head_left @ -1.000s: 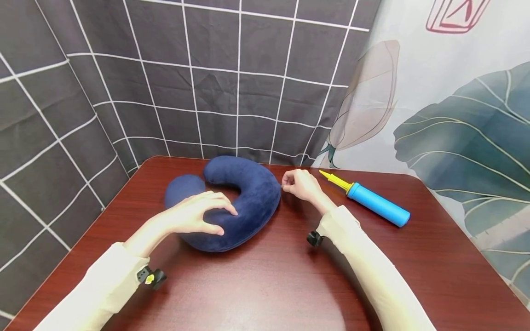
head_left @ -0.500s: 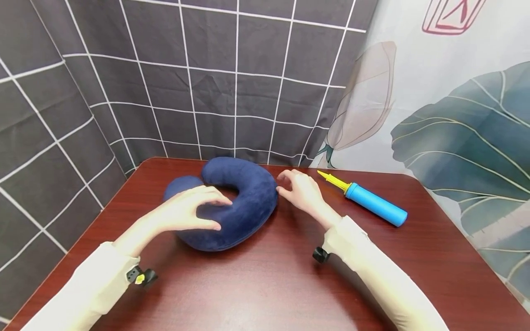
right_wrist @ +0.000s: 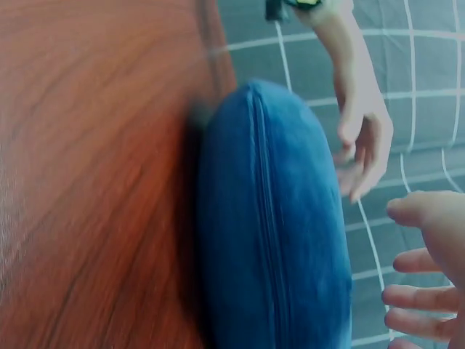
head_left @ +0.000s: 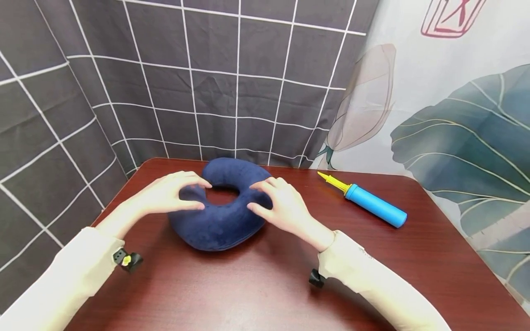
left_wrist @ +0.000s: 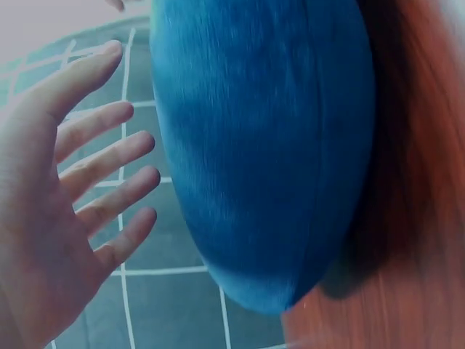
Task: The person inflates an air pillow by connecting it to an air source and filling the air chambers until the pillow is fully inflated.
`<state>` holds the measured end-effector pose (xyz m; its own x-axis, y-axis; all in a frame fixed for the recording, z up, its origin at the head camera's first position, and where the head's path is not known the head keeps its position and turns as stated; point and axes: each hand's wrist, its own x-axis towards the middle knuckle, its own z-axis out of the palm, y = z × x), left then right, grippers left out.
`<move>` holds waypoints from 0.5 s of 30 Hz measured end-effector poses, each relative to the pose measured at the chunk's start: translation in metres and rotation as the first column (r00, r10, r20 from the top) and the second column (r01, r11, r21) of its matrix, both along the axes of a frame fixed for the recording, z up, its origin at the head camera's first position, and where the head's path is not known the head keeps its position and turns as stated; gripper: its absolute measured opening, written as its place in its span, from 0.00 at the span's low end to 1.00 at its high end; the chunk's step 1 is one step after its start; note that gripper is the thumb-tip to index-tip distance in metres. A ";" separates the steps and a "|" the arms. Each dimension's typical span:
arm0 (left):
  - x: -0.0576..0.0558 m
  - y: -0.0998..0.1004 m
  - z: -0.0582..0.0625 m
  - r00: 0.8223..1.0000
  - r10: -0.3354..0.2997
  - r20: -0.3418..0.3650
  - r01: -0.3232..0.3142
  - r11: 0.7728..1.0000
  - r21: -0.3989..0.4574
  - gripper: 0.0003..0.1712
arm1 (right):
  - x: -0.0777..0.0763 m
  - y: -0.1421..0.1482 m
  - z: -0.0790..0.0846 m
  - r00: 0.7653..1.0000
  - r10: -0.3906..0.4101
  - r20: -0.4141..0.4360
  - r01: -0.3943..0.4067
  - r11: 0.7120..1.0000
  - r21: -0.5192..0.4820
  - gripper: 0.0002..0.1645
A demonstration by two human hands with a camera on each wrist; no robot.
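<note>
A navy U-shaped neck pillow (head_left: pixel 217 228) lies on the table, its opening toward the far left. My left hand (head_left: pixel 171 193) hovers over its left arm, fingers spread and thumb apart. Above the pillow's right side is my right hand (head_left: pixel 285 207), fingers loosely extended. The left wrist view shows a gap between the left hand (left_wrist: pixel 51 211) and the plush side of the pillow (left_wrist: pixel 254 145). In the right wrist view, a zipper seam runs along the pillow (right_wrist: pixel 272 218), and the right hand (right_wrist: pixel 436 262) stands apart from it. Neither hand holds anything.
A blue hand pump (head_left: pixel 374 204) with a yellow nozzle lies at the right of the reddish-brown table (head_left: pixel 256 285). Behind the table hang a dark grid-patterned cloth (head_left: pixel 215 92) and a pale leaf-print curtain (head_left: pixel 472 138).
My right hand has come away from the pillow's right edge, opened from a pinch, and moved left over the pillow. My left hand has shifted left and farther back. The pillow has barely moved.
</note>
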<state>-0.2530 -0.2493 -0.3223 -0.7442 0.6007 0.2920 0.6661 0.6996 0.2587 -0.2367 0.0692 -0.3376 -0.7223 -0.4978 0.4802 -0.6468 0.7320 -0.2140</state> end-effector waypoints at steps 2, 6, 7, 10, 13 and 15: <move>-0.006 -0.003 0.001 1.000 0.011 0.009 -0.012 1.000 0.005 0.25 | 0.005 -0.006 0.001 1.000 0.027 -0.013 -0.027 1.000 0.015 0.25; -0.019 -0.008 0.004 0.999 0.029 0.026 -0.029 1.000 0.005 0.25 | 0.013 -0.019 0.001 0.997 0.067 -0.040 -0.065 0.997 0.043 0.28; -0.022 -0.009 0.006 0.999 0.033 0.035 -0.033 0.999 0.006 0.26 | 0.015 -0.023 0.001 0.996 0.076 -0.047 -0.074 0.996 0.049 0.28; -0.030 -0.011 0.009 0.997 0.032 0.075 -0.033 0.999 0.020 0.26 | 0.019 -0.034 -0.003 0.993 0.095 -0.072 -0.089 0.993 0.082 0.30; -0.038 -0.011 0.012 0.994 0.023 0.105 -0.026 0.999 0.031 0.27 | 0.024 -0.043 -0.006 0.991 0.102 -0.087 -0.092 0.989 0.113 0.31; -0.043 -0.010 0.014 0.994 0.015 0.108 -0.018 1.000 0.025 0.28 | 0.027 -0.048 -0.008 0.991 0.091 -0.093 -0.079 0.988 0.132 0.32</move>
